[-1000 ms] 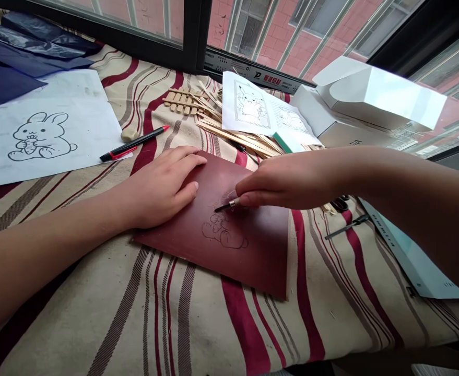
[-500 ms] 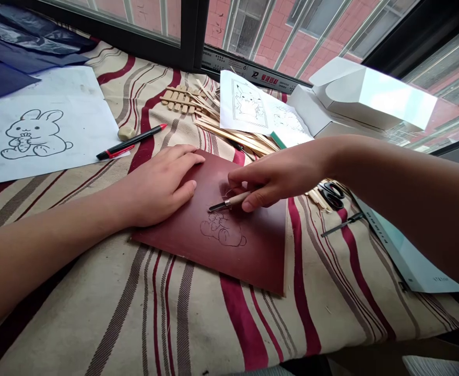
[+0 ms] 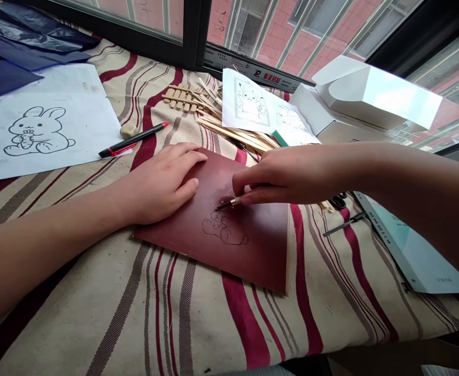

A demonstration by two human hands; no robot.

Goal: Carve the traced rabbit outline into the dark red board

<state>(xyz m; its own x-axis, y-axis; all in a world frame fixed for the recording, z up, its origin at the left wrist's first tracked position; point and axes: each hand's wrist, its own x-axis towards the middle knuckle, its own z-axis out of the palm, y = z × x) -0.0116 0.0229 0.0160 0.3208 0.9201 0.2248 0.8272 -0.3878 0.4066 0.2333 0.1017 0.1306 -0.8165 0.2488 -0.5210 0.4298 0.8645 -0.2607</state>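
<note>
A dark red board (image 3: 248,261) lies on the striped cloth, with a rabbit outline (image 3: 225,231) drawn on it. Flat on the board's left part rests my left hand (image 3: 166,183), fingers stretched out, holding nothing. My right hand (image 3: 270,180) is closed around a carving tool (image 3: 226,204) with a dark metal blade and a metal collar; the palm hides most of its handle. The blade's tip touches or nearly touches the board at the top of the drawing. Thin pale strands lie near the blade.
A paper with a rabbit picture (image 3: 37,130), a pen (image 3: 133,140) and an eraser-like lump (image 3: 128,130) lie left. Behind are wooden sticks (image 3: 233,134), printed sheets (image 3: 248,102) and a white box (image 3: 370,99). To the right are a thin dark tool (image 3: 344,224) and a pale green book (image 3: 421,261).
My right hand has shifted slightly to the right and turned, with the carving tool's tip moving a little right along the drawing. My left hand stays on the board. The view has moved slightly.
</note>
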